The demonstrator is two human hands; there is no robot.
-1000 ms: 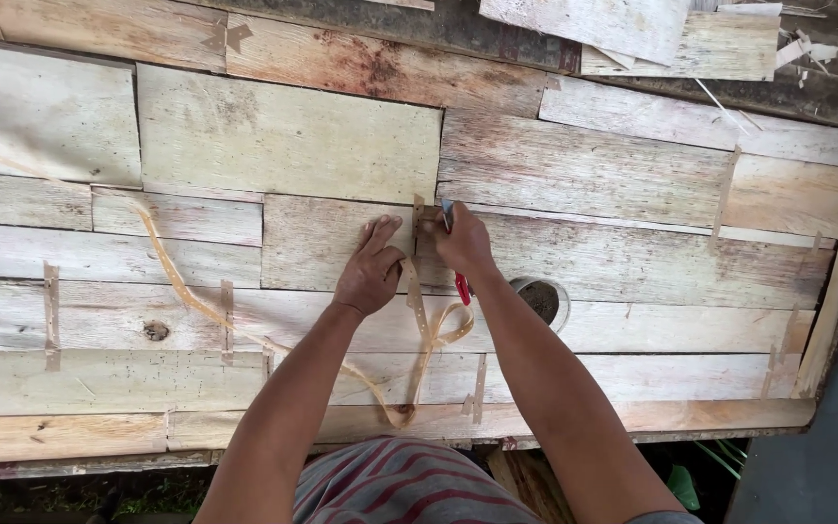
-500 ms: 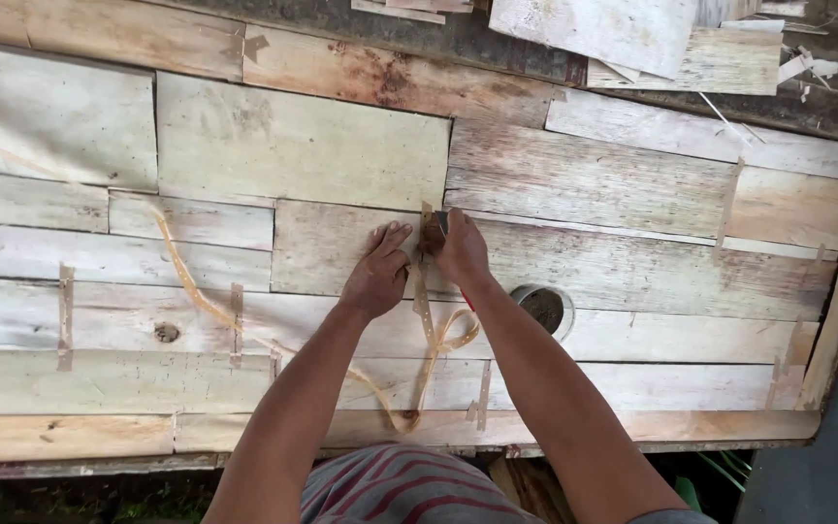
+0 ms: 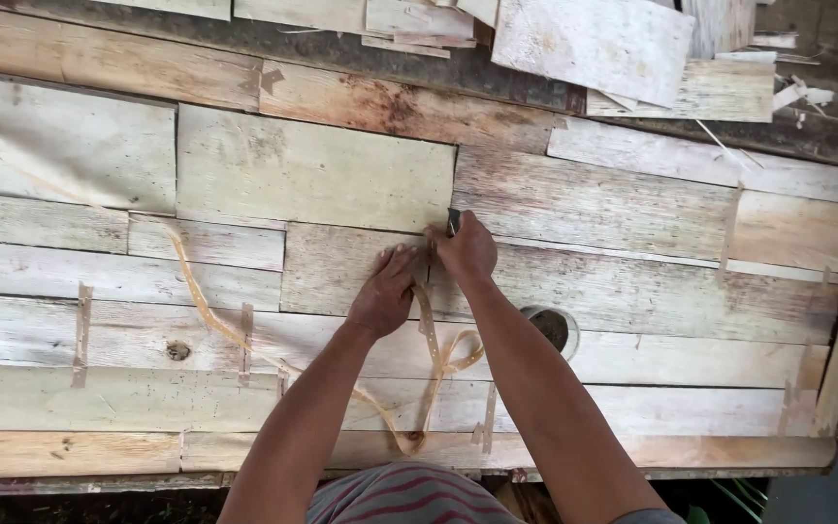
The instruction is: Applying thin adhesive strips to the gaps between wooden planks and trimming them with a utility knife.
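Veneer sheets (image 3: 322,180) lie patched across the surface; the left hand (image 3: 383,294) presses flat and open beside a seam while the right hand (image 3: 466,250), closed on a dark-tipped tool (image 3: 454,219), seemingly works that joint. Next calls for steady pressure.

right hand (image 3: 467,250) has slid up the seam; red handle now hidden.

Both bare arms stretched forward side by side, left hand (image 3: 383,291) pressed flat, fingers spread, right hand (image 3: 466,250) just beside it, curled shut around a dark tool (image 3: 453,221)
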